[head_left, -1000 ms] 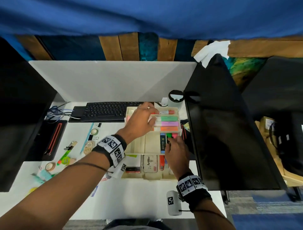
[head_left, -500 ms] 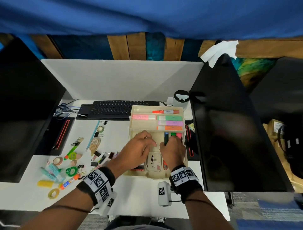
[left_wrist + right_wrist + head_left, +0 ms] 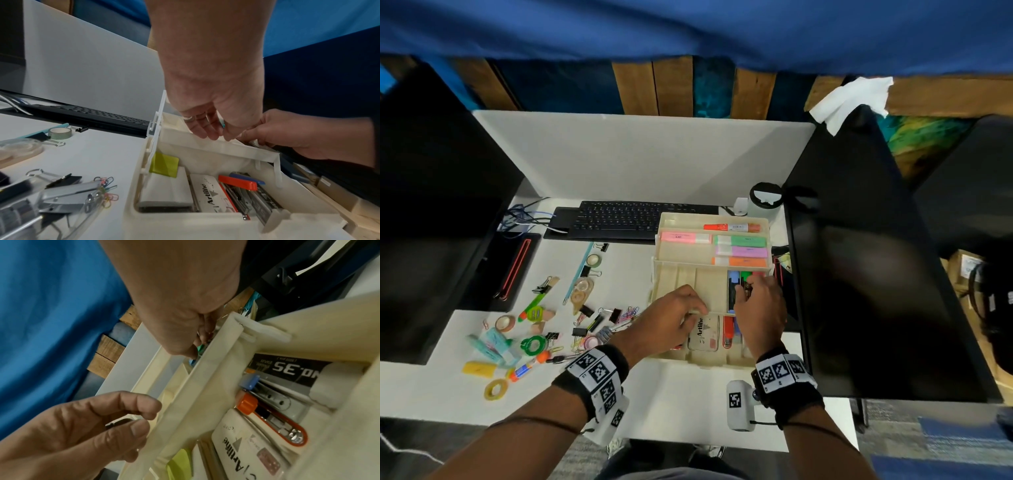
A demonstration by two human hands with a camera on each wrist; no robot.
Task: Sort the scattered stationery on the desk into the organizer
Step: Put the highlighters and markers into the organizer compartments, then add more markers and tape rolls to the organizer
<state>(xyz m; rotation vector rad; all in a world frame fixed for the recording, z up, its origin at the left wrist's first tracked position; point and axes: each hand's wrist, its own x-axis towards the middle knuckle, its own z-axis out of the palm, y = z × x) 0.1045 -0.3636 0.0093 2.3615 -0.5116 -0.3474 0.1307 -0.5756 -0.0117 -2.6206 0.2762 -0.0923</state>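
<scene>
The cream tiered organizer (image 3: pixel 678 274) stands open on the white desk, with highlighters (image 3: pixel 741 251) in its top tray. My left hand (image 3: pixel 688 308) pinches the front rim of the middle tray (image 3: pixel 205 151), fingers inside and thumb on the edge. My right hand (image 3: pixel 748 291) curls into that tray's right compartment around a marker (image 3: pixel 745 277); its fingertips (image 3: pixel 195 352) are partly hidden behind the tray wall (image 3: pixel 205 386). The bottom tray holds an Artline box (image 3: pixel 703 332) and a red stapler (image 3: pixel 238 182). Scattered stationery (image 3: pixel 534 335) lies left of the organizer.
A black keyboard (image 3: pixel 633 219) sits behind the loose items. Dark monitors stand at the left (image 3: pixel 431 205) and close on the right (image 3: pixel 866 274). A black tray with a red pen (image 3: pixel 515 270) lies far left. Binder clips and paper clips (image 3: pixel 72 194) lie beside the organizer.
My left hand has come back from the top tray to the middle tray's front rim. My right hand has stayed at the markers.
</scene>
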